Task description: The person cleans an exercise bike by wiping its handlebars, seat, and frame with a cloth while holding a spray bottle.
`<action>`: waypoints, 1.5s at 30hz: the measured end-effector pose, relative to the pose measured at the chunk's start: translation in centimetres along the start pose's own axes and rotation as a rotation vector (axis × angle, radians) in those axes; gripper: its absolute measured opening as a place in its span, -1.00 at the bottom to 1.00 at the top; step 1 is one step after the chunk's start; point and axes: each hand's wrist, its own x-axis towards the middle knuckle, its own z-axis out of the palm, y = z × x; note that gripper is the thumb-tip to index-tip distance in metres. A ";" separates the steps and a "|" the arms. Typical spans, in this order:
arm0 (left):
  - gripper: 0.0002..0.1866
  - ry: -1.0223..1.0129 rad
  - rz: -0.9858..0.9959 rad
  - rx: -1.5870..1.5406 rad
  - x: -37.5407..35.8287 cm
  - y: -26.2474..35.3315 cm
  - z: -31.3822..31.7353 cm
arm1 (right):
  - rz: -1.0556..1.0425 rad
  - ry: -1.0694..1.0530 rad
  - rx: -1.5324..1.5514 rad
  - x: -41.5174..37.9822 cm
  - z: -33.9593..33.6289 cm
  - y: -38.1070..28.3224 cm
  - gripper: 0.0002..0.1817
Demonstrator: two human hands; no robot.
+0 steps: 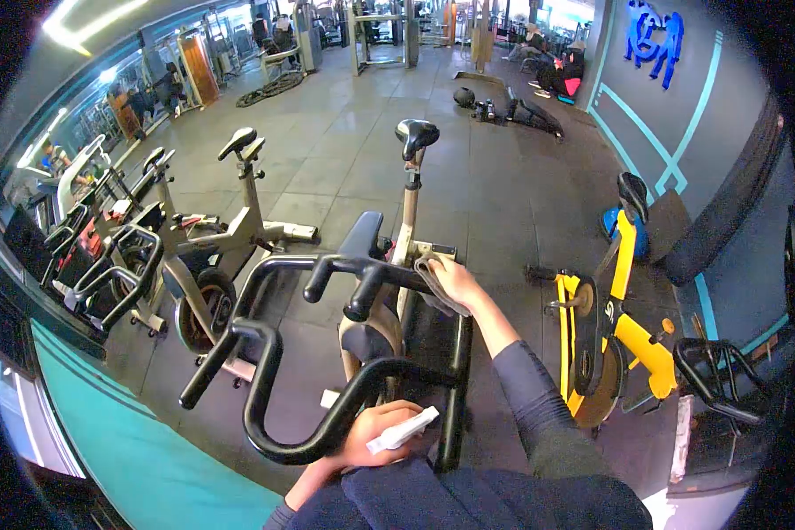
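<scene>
My right hand (455, 284) is closed on a grey cloth (442, 296) and presses it against the far right part of a spin bike's black handlebar (278, 446). Part of the cloth hangs below the bar. Close to my body, my left hand (375, 435) is wrapped round what looks like a spray bottle (403, 430); only its white top shows, and the rest is hidden by the hand. That hand is right beside the near curve of the handlebar. Behind the bars are the bike's black saddle (417, 134) and pale frame (406, 221).
More spin bikes stand to the left, one with a black saddle (238, 143). A yellow bike (632, 327) is at the right, near the grey wall (680, 115). Gym machines (384, 35) and seated people are at the back. A teal strip (141, 433) runs along the lower left.
</scene>
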 end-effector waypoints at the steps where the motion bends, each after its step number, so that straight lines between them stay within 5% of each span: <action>1: -0.64 -0.010 0.012 0.003 0.0 0.3 -0.3 | 0.001 0.059 -0.030 -0.5 0.1 0.1 -0.52; 6: -0.63 0.017 0.054 -0.004 -0.4 0.6 -0.3 | 0.051 0.172 -0.092 -4.2 1.1 1.7 -0.55; 8: -0.62 0.005 0.043 0.006 -0.7 0.3 0.0 | -0.146 0.443 -0.146 -6.4 2.2 3.1 -0.56; 9: -0.61 -0.012 0.047 -0.005 -0.6 0.4 -0.1 | -0.059 0.314 -0.129 -8.6 1.2 1.1 -0.53; 13: -0.58 -0.048 0.029 -0.021 -0.5 1.2 -0.1 | -0.134 0.387 -0.027 -13.6 3.6 2.4 -0.30; 20: -0.56 -0.050 -0.005 0.013 -0.5 0.7 -0.5 | -0.137 0.337 0.046 -19.0 4.5 1.9 -0.31; 25: -0.53 -0.087 0.024 -0.012 0.5 -0.1 -0.6 | 0.064 0.285 -0.041 -15.4 2.4 -0.6 -0.28; 28: -0.53 -0.113 0.043 -0.035 1.2 0.2 -0.4 | -0.087 0.446 -0.051 -10.5 3.0 2.6 -0.37; 31: -0.54 -0.120 0.070 -0.019 1.2 -0.3 0.0 | 0.095 0.301 0.020 -7.2 1.1 1.2 -0.49; 35: -0.55 -0.101 0.081 -0.026 0.5 -0.2 0.3 | 0.077 0.196 0.285 -2.1 1.8 6.3 -0.50; 44: -0.52 -0.067 0.027 0.018 -0.7 0.9 -0.4 | -0.016 0.432 0.409 -13.1 4.7 3.6 -0.38; 45: -0.52 -0.076 0.026 0.024 -0.7 0.9 -0.4 | 0.095 0.360 0.464 -15.0 4.5 2.6 -0.36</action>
